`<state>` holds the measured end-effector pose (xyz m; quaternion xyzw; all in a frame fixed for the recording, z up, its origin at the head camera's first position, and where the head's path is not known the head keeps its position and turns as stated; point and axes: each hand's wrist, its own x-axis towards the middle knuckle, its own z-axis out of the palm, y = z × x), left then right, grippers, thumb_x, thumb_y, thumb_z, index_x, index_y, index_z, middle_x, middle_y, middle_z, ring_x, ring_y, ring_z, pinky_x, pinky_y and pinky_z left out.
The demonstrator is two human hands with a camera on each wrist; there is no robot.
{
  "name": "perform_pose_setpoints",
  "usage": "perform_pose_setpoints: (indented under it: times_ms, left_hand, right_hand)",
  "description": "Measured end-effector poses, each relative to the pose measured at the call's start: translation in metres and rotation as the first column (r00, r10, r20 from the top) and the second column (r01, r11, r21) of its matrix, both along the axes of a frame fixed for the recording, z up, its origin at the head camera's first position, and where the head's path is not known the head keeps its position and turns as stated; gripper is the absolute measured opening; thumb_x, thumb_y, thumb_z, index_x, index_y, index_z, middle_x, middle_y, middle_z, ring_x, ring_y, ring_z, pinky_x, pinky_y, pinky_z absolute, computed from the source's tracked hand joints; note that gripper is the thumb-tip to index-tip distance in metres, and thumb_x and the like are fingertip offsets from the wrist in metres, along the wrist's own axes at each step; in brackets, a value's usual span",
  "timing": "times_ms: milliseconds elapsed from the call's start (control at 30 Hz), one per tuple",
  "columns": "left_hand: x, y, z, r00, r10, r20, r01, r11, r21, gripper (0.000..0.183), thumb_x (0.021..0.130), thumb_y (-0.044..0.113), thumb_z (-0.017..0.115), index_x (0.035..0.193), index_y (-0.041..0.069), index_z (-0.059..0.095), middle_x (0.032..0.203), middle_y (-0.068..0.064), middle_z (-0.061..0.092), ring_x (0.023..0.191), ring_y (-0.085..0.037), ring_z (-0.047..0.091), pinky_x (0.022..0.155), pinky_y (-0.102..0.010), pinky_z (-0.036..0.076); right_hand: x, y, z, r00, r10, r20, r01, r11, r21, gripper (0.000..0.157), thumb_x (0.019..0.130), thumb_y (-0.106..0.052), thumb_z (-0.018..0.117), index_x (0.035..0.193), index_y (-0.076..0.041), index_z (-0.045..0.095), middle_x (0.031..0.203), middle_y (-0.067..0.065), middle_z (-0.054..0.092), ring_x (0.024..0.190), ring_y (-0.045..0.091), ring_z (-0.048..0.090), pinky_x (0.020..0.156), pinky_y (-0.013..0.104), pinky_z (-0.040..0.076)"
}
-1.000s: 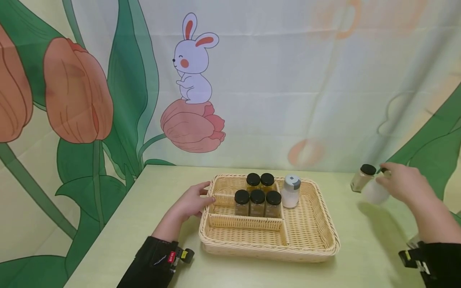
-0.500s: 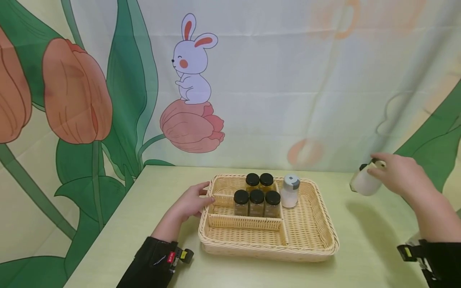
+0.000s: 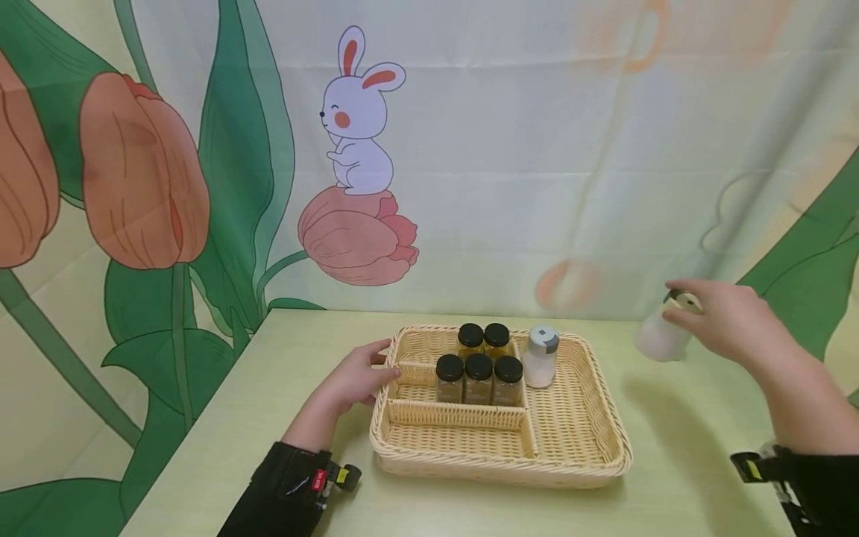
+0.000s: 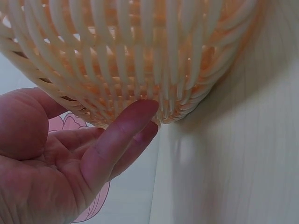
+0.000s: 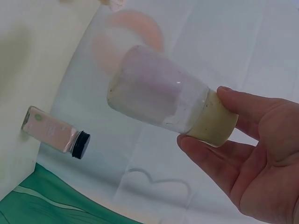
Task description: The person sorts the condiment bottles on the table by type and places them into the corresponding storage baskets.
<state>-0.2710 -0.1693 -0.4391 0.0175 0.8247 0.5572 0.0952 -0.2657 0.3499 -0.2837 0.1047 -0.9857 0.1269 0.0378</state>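
Note:
My left hand (image 3: 362, 375) grips the left rim of the wicker basket (image 3: 456, 461), thumb over the rim. In the left wrist view its fingers (image 4: 126, 135) touch the basket's outer weave. Held above the table at the right, a clear seasoning shaker (image 5: 149, 88) with white contents is tilted; my right hand (image 3: 734, 321) pinches its cream lid (image 5: 212, 120). Inside the basket stand several black-lidded spice jars (image 3: 479, 384) in two compartments. A white shaker with a grey lid (image 3: 540, 362) stands in the right compartment.
Another black-lidded jar (image 5: 51, 130) stands on the table, seen in the right wrist view; the head view hides it behind the held shaker. A printed cloth (image 3: 483, 186) hangs along the table's back edge.
My right hand has moved left with the cream-lidded shaker, passing in front of the standing jar and raising it slightly. My left hand and the basket have stayed in place.

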Motion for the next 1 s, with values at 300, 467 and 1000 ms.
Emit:
perform_pose_setpoints:
  times_ms: [300,467,1000]
  left_hand:
    - [0.001,0.001,0.000,1.000,0.013,0.001,-0.013,1.000,-0.011,0.069,0.099,0.016,0.069,0.159,0.014,0.035,0.147,-0.026,0.047,0.084,-0.025,0.073,0.060,-0.042,0.062]
    - [0.000,0.000,-0.001,1.000,0.009,-0.008,-0.009,1.000,-0.015,0.069,0.099,0.016,0.068,0.159,0.013,0.035,0.147,-0.026,0.047,0.084,-0.025,0.073,0.060,-0.041,0.062]
    - [0.000,-0.001,-0.002,1.000,0.002,-0.004,-0.002,1.000,-0.001,0.070,0.099,0.016,0.068,0.160,0.013,0.035,0.147,-0.027,0.046,0.083,-0.025,0.073,0.060,-0.042,0.062]
  right_hand:
    - [0.004,-0.022,0.002,0.998,0.055,-0.024,-0.055,0.998,-0.016,0.068,0.103,-0.043,0.059,0.151,0.001,0.042,0.138,0.040,0.049,0.122,0.062,0.046,0.090,0.075,0.041]
    - [0.007,-0.033,0.002,0.996,0.083,-0.045,-0.083,0.996,-0.012,0.064,0.102,-0.039,0.062,0.149,0.001,0.046,0.135,0.038,0.052,0.120,0.060,0.049,0.090,0.073,0.042]
    - [0.016,-0.065,-0.001,0.989,0.142,-0.042,-0.144,0.987,-0.064,0.062,0.096,-0.032,0.072,0.145,-0.001,0.052,0.135,0.038,0.054,0.093,0.044,0.070,0.074,0.055,0.057]
